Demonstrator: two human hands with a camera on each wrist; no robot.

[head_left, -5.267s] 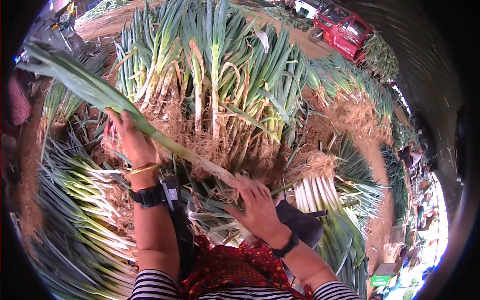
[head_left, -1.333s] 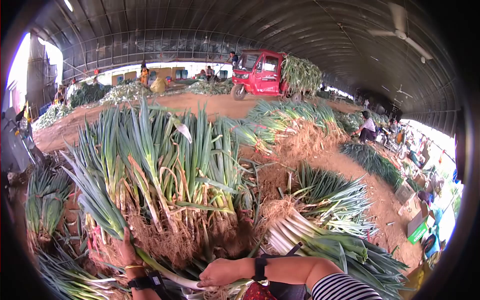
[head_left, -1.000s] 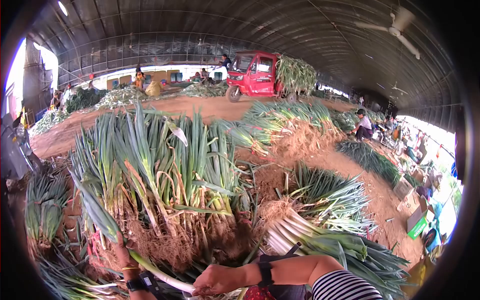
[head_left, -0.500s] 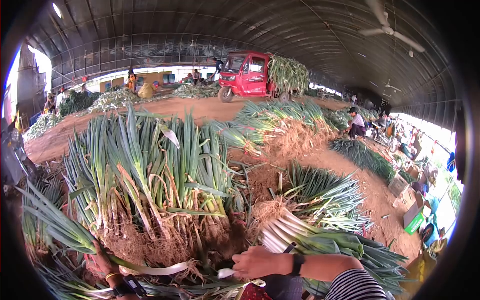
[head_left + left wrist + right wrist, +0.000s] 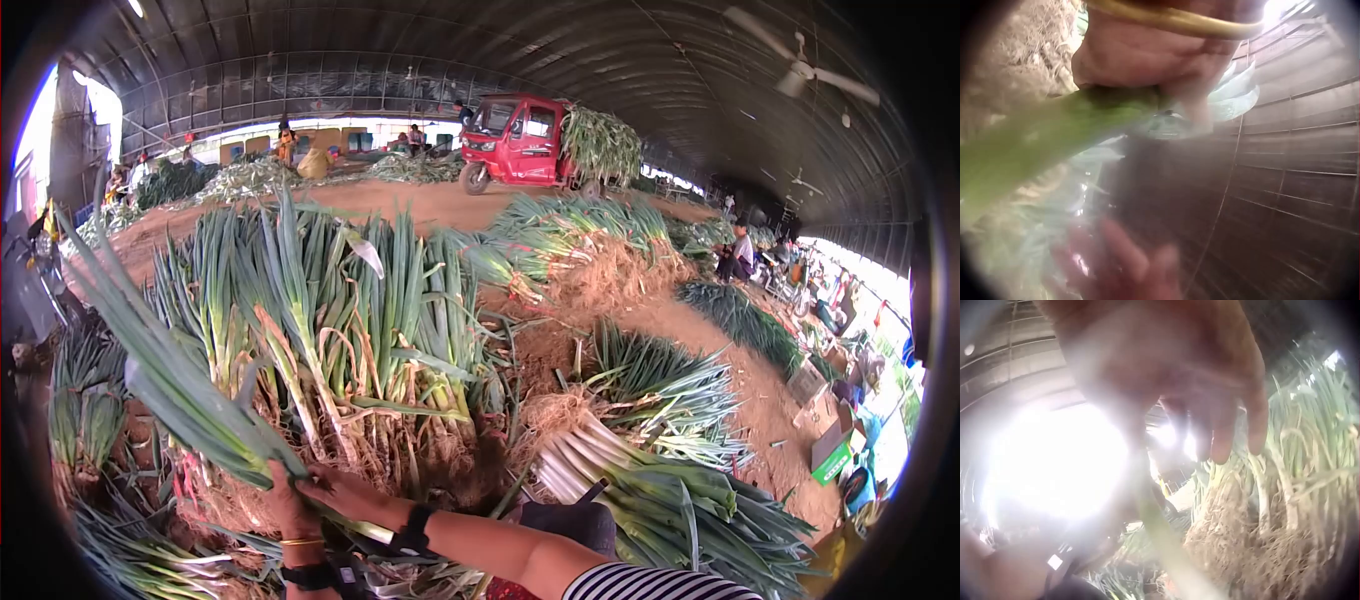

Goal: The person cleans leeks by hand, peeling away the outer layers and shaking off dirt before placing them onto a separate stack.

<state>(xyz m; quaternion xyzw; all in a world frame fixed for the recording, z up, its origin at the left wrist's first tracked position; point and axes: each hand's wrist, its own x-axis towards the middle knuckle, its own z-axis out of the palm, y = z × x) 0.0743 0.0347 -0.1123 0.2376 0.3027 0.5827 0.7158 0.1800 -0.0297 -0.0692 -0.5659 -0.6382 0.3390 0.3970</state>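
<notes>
My left hand (image 5: 290,500) grips a large green onion (image 5: 205,415) around its stalk, with the long leaves slanting up to the left. In the left wrist view the stalk (image 5: 1035,137) passes under the palm. My right hand (image 5: 345,492) reaches across beside the left one, right at the stalk, its fingers extended. The right wrist view shows these right-hand fingers (image 5: 1222,431) hanging loosely apart near the stalk, with the thumb lost in glare. Below the right wrist a pale part of the stalk shows; the root end is hidden.
Upright green onions (image 5: 330,340) with dirty roots stand just ahead. Trimmed white-stemmed ones (image 5: 570,460) lie at the right, others (image 5: 150,560) at the lower left. A red three-wheeled truck (image 5: 525,145), more heaps and a seated person (image 5: 738,255) are farther off.
My right hand has left the root end and swung left to beside my left hand. The leafy end has risen. Earlier, both hands held the onion lower, one at each end.
</notes>
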